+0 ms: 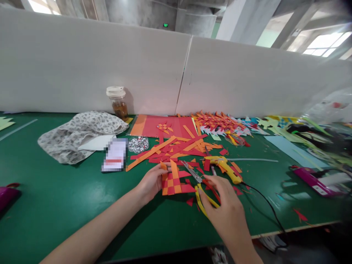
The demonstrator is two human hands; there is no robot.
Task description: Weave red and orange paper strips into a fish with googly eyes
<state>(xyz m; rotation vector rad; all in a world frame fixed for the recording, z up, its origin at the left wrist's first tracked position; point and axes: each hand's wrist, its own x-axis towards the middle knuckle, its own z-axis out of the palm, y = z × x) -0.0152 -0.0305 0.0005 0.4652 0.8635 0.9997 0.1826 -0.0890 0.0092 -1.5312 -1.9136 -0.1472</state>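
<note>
My left hand (154, 185) pinches the upper left edge of a woven paper piece (171, 183), checkered in orange and red with loose strips sticking out on its right and top. Just right of it lies a pair of scissors (197, 178) with red and yellow handles, the blades pointing away towards the paper. Fingers of my right hand (224, 201) are curled at those handles, the thumb by the yellow loop and the index finger at the red one. Behind the blades spreads a pile of red and orange paper strips (178, 146).
A yellow glue gun (224, 167) with a black cord lies right of the scissors. Farther back are finished woven fish (217, 123), a bag of googly eyes (138, 144), a phone (115, 154), a patterned cloth (79, 134) and a lidded cup (117, 102). A white partition (110, 66) borders the green table.
</note>
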